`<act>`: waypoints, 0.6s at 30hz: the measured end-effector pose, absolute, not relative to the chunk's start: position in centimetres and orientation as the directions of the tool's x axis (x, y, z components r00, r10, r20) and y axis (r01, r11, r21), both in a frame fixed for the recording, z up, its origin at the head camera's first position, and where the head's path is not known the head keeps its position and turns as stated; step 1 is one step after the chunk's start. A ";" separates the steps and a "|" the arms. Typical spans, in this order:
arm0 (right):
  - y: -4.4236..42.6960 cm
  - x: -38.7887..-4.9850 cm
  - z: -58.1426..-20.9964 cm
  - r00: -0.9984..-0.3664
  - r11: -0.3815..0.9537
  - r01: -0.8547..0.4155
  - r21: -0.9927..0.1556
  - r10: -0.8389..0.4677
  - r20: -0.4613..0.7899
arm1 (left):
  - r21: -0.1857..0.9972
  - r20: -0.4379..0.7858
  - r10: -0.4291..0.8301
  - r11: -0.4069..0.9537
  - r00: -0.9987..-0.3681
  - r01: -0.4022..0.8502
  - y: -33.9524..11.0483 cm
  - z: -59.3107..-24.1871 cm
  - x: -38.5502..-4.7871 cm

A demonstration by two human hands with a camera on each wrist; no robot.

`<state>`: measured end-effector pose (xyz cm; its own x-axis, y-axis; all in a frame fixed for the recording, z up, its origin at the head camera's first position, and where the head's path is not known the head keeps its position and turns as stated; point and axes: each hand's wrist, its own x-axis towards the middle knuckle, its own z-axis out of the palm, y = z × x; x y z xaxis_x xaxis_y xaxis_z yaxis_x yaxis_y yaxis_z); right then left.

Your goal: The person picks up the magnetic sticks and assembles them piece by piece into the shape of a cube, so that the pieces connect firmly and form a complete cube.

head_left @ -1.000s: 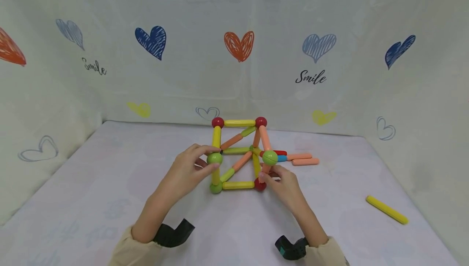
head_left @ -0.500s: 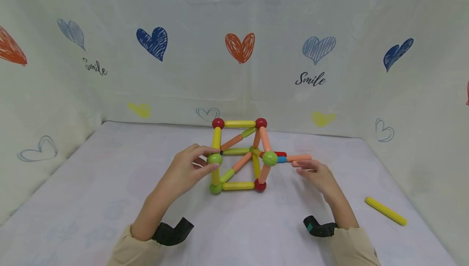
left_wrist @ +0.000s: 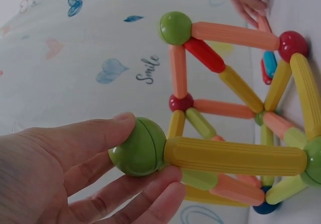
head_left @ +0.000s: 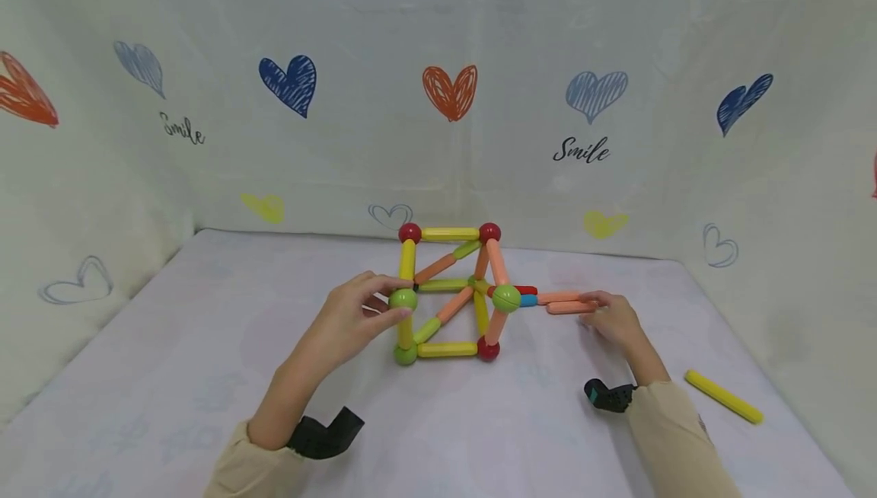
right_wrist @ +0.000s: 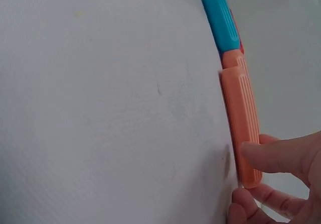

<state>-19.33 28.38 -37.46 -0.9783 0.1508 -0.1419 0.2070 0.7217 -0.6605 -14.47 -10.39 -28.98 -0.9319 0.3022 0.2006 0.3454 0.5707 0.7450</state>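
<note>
A cube-like frame of building sticks and balls stands mid-table, its front left upright a yellow stick (left_wrist: 235, 155). My left hand (head_left: 352, 319) holds a green ball (left_wrist: 138, 147) at that frame's front left corner, thumb on one side and fingers on the other. To the right of the frame, my right hand (head_left: 614, 323) pinches the near end of a salmon-orange building stick (right_wrist: 242, 108) lying on the table. Another salmon-orange stick (head_left: 558, 297) lies right behind it, mostly hidden in the right wrist view. The opposite front corner has a green ball with a seam (head_left: 506, 298).
A blue stick (right_wrist: 221, 20) and a red stick (head_left: 525, 290) lie near the salmon ones, partly behind the frame. One loose yellow stick (head_left: 723, 397) lies at the table's right. A white curtain (head_left: 356, 155) printed with hearts hangs behind the table (head_left: 226, 376).
My right hand has left the frame's front right upright and moved right to the loose salmon-orange stick, which it now pinches. My left hand has stayed on the green ball.
</note>
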 end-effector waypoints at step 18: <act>28.0 -18.7 -35.9 -0.987 0.838 0.161 -0.521 0.123 -0.108 | 0.759 0.165 0.281 0.577 -0.946 0.303 -10.3 -28.8 -14.4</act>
<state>-18.71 27.95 -35.93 -0.9866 0.1226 -0.1078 0.1611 0.8385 -0.5206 -14.37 -10.26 -28.82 -0.9455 0.2807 0.1648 0.3034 0.5766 0.7586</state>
